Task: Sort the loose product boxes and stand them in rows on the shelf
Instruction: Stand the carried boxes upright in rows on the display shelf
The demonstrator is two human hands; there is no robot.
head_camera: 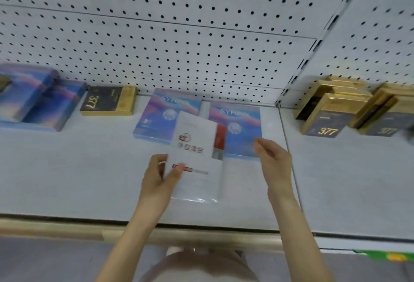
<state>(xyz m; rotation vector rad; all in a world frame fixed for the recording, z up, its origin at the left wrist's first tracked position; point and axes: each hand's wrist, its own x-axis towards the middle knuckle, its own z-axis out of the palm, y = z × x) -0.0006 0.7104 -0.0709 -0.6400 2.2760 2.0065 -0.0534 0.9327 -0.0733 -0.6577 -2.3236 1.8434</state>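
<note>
**A:** Note one, the left hand (159,176). What is it doing?

**B:** It is pinching the white box (197,158) at the lower left edge, thumb on the front and fingers behind. The box is being held tilted above the shelf (78,169), its red side panel turned toward the right hand (274,160). I cannot tell whether its bottom edge is touching the shelf.

**A:** And the right hand?

**B:** It is hovering just beside the white box, fingers loosely bent and gripping nothing. Its fingertips are overlapping the near corner of the right-side blue box (237,122); I cannot tell if they are touching it.

**A:** What is lying beyond the hands?

**B:** Two boxes are lying face up, side by side and a little apart. The left-side blue box (161,113) is beyond the left hand and the right-side one is beyond the right hand. The white box is covering part of each.

**A:** Further out?

**B:** Well past the left hand, a black-and-gold box (107,101) is lying on its side against the pegboard wall (179,35). Beyond it, a blurred pile of blue boxes (38,100) is sitting. Well past the right hand, across the shelf joint, a group of gold boxes (329,111) is leaning together.
</note>
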